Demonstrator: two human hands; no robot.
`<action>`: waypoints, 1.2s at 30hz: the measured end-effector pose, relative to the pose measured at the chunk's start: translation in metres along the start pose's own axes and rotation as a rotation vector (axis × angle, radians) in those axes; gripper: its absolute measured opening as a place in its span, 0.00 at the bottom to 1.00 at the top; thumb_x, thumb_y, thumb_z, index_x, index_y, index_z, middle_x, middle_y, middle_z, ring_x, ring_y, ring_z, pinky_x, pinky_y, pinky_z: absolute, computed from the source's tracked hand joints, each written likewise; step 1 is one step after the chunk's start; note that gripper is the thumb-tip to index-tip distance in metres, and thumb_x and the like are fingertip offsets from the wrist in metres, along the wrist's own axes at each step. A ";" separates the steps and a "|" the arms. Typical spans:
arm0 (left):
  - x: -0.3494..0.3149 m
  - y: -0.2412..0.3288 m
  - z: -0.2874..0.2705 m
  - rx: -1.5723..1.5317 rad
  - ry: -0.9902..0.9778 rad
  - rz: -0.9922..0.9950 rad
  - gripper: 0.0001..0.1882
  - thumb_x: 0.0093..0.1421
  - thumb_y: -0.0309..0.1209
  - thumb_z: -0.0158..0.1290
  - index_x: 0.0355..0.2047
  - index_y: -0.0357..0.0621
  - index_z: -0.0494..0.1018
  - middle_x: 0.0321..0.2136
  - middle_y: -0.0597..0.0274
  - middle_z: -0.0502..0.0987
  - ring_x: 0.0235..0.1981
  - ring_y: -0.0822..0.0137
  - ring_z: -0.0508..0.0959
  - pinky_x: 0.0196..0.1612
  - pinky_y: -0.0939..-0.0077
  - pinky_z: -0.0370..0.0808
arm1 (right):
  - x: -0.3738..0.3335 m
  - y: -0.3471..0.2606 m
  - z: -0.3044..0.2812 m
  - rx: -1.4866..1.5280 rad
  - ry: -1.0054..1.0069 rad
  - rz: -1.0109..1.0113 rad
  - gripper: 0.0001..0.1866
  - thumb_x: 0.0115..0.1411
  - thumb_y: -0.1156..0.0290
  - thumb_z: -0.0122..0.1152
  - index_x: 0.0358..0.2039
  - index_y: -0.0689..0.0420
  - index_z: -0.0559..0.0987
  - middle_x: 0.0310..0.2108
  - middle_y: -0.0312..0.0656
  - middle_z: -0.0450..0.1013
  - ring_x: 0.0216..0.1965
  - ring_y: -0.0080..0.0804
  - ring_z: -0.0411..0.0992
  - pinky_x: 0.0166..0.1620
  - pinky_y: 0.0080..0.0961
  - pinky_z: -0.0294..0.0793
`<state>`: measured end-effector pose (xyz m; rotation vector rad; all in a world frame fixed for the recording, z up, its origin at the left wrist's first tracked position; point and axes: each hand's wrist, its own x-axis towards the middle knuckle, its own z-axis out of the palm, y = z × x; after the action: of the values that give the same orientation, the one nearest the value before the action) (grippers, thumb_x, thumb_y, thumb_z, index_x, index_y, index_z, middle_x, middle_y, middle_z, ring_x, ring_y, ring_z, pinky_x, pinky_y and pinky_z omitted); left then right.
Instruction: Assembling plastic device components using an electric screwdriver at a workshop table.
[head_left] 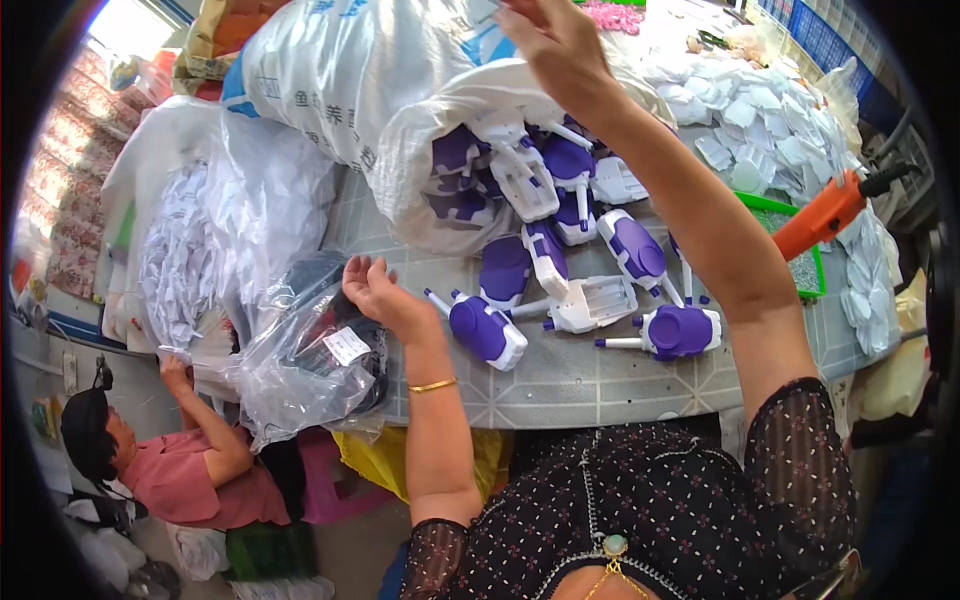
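Observation:
My left hand (378,295) is raised over the near left part of the table, beside a clear plastic bag (330,345) with dark contents. Its fingers are loosely curled and apart, with nothing in them. My right hand (558,45) reaches to the far side, over a white woven sack (400,160); the picture's edge cuts off part of its fingers, so its grip is unclear. From the sack's mouth, purple-and-white plastic housings with short stems spill toward me. One purple housing (484,328) lies near my left hand, another (678,330) farther right.
A large clear bag of white pieces (185,240) stands at left, near a co-worker in a pink shirt (215,475). Loose white plastic pieces (760,110) are heaped at far right. An orange-handled tool (825,215) overlaps a green tray (815,270) of small parts.

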<state>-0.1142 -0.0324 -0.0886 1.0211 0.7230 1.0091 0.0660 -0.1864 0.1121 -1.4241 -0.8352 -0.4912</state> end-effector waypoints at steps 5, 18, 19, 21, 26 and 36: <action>-0.024 0.027 0.062 0.790 -0.106 1.230 0.26 0.60 0.38 0.64 0.55 0.41 0.69 0.56 0.54 0.69 0.55 0.55 0.70 0.57 0.61 0.65 | -0.062 0.087 -0.069 -0.423 -0.048 -0.173 0.11 0.60 0.77 0.58 0.44 0.57 0.81 0.38 0.43 0.80 0.37 0.35 0.80 0.42 0.28 0.78; 0.111 0.039 0.081 -0.228 -0.467 -0.309 0.15 0.59 0.26 0.55 0.46 0.32 0.77 0.47 0.52 0.81 0.50 0.57 0.80 0.58 0.62 0.75 | -0.067 0.136 -0.086 -1.009 -0.757 -0.160 0.20 0.57 0.67 0.59 0.50 0.59 0.78 0.39 0.54 0.80 0.43 0.53 0.78 0.48 0.43 0.76; 0.105 0.031 0.084 -0.220 -0.474 -0.339 0.15 0.59 0.26 0.55 0.46 0.32 0.77 0.47 0.52 0.81 0.50 0.57 0.80 0.58 0.62 0.75 | -0.054 0.126 -0.092 -1.013 -0.766 -0.049 0.20 0.56 0.68 0.59 0.50 0.58 0.79 0.41 0.54 0.80 0.44 0.53 0.78 0.48 0.44 0.76; 0.095 0.030 0.075 -0.193 -0.570 0.014 0.14 0.57 0.24 0.55 0.43 0.32 0.78 0.42 0.54 0.79 0.46 0.62 0.79 0.54 0.69 0.75 | -0.036 0.116 -0.076 -0.949 -0.522 -0.056 0.19 0.56 0.69 0.58 0.48 0.57 0.81 0.45 0.54 0.79 0.47 0.54 0.78 0.50 0.46 0.76; -0.013 0.051 0.010 0.185 -0.352 0.368 0.17 0.56 0.21 0.56 0.48 0.34 0.75 0.46 0.58 0.76 0.49 0.66 0.75 0.56 0.71 0.72 | -0.139 0.027 -0.111 -0.348 -0.284 0.085 0.07 0.61 0.72 0.62 0.39 0.60 0.80 0.35 0.44 0.79 0.38 0.44 0.78 0.43 0.33 0.77; -0.087 0.041 -0.074 1.249 -1.199 0.679 0.45 0.39 0.39 0.74 0.60 0.43 0.72 0.61 0.50 0.70 0.64 0.44 0.66 0.66 0.53 0.62 | -0.284 -0.036 -0.222 -0.659 -0.583 0.155 0.22 0.52 0.64 0.73 0.46 0.59 0.79 0.46 0.46 0.77 0.50 0.46 0.74 0.56 0.40 0.68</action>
<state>-0.2251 -0.0798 -0.0749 2.7203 -0.1554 0.1746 -0.0954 -0.4585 -0.0646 -2.2873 -1.0603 -0.2302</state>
